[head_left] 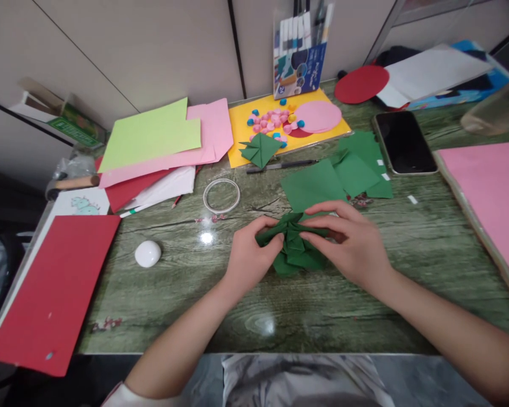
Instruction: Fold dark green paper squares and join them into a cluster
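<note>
Both hands are busy with a folded green paper shape (294,246) in the middle of the green wooden table (322,305), near the person. The left hand (250,254) pinches the left side of the green paper shape, with its fingers curled shut on the paper. The right hand (354,240) lies over the right side. Its fingers (318,223) are bent and close together, pressing down on the folds and gripping them.

Just behind the hands, a little farther away, lie some flat green paper squares (337,175). A black pen (280,165) lies just past them. Farther back is a yellow sheet (246,127) with a pink paper circle (318,116) and little pink and blue bits (271,121) on it. A small folded green piece (259,148) sits on the near edge of the yellow sheet. Behind that stands a pack of markers (299,51) against the wall.

To the left of the hands is a ring of clear tape (221,195). Nearer and more to the left is a small white round thing (148,253). At the far left lie a big red sheet (55,288) and a pile of light green and pink papers (165,138).

To the right, far from the person, a black phone (402,141) lies face up. A big pink sheet (492,192) is at the right edge. A red paper circle (361,83) lies far back on the right.
</note>
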`<state>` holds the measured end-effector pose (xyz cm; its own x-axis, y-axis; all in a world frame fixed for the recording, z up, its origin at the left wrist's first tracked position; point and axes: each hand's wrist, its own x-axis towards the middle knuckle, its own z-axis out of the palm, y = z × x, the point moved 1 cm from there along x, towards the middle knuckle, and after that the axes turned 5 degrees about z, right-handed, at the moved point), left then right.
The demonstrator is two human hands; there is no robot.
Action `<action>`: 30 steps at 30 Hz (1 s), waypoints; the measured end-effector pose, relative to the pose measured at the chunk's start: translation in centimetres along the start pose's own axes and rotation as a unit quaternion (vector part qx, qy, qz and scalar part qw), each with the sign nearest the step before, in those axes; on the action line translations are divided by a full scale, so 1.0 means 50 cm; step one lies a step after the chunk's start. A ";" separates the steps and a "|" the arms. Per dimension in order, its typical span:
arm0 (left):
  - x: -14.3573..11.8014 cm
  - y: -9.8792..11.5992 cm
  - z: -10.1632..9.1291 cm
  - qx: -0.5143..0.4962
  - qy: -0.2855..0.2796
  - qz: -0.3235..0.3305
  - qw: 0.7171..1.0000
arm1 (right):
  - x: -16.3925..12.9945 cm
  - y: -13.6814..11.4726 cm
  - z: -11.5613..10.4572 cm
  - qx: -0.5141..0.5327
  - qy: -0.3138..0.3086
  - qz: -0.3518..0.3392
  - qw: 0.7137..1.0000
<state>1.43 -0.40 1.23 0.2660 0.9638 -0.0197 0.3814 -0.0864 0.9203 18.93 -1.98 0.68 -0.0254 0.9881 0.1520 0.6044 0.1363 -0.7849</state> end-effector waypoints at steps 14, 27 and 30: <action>0.005 -0.014 -0.003 0.015 -0.019 0.001 1.000 | 0.000 0.002 0.002 0.026 -0.030 -0.031 0.999; 0.001 -0.016 0.004 0.041 -0.063 0.014 0.997 | 0.009 0.020 0.017 0.045 -0.103 0.084 0.990; 0.001 -0.013 0.005 0.015 -0.042 0.023 0.999 | 0.008 0.015 0.016 0.054 -0.071 0.089 0.992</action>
<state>1.44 -0.35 0.52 0.3561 0.9344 -0.0122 0.3939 -0.1382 0.9087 18.77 -1.45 -0.34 -0.0429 0.9963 -0.0742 0.5212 -0.0411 -0.8524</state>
